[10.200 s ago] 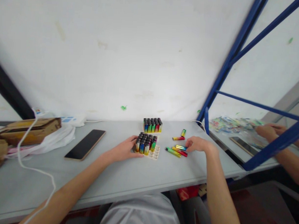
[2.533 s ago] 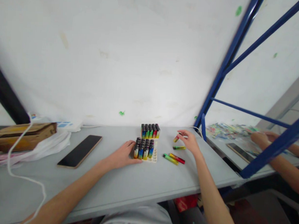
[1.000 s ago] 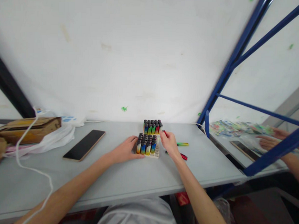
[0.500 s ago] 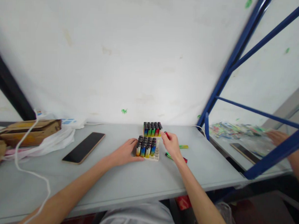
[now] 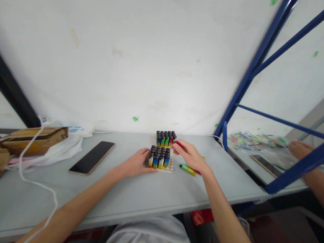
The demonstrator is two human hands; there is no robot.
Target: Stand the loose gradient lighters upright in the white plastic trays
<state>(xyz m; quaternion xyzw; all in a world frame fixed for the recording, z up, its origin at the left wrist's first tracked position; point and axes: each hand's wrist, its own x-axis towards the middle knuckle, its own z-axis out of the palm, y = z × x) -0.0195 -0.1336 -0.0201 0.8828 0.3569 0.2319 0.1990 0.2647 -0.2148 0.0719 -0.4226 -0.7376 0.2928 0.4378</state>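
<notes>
My left hand [image 5: 136, 163] is wrapped around the left side of a white tray [image 5: 170, 168], its thumb along the front edge. Upright lighters [image 5: 158, 159] with black tops and blue, white and yellow bodies fill most of this tray. Bare slots show along its right side. My right hand [image 5: 190, 157] pinches a red lighter [image 5: 180, 145], tilted over the tray's far right corner. Just behind stands a second block of lighters [image 5: 165, 138] in blue, green and red. A green-yellow lighter [image 5: 188, 170] lies loose right of the tray, with a red one partly under my right wrist.
A phone [image 5: 92, 157] lies to the left, near cardboard boxes [image 5: 31, 140], white plastic [image 5: 67, 150] and a white cable [image 5: 37, 182]. Blue metal bars [image 5: 240, 83] rise on the right. Beyond them are another phone [image 5: 265, 165], a heap of small colourful pieces [image 5: 246, 140] and another person's hand [image 5: 300, 151].
My right hand has turned and shifted slightly, tilting the red lighter toward the near tray's back right corner. My left hand stays at the tray. The other person's hand has moved.
</notes>
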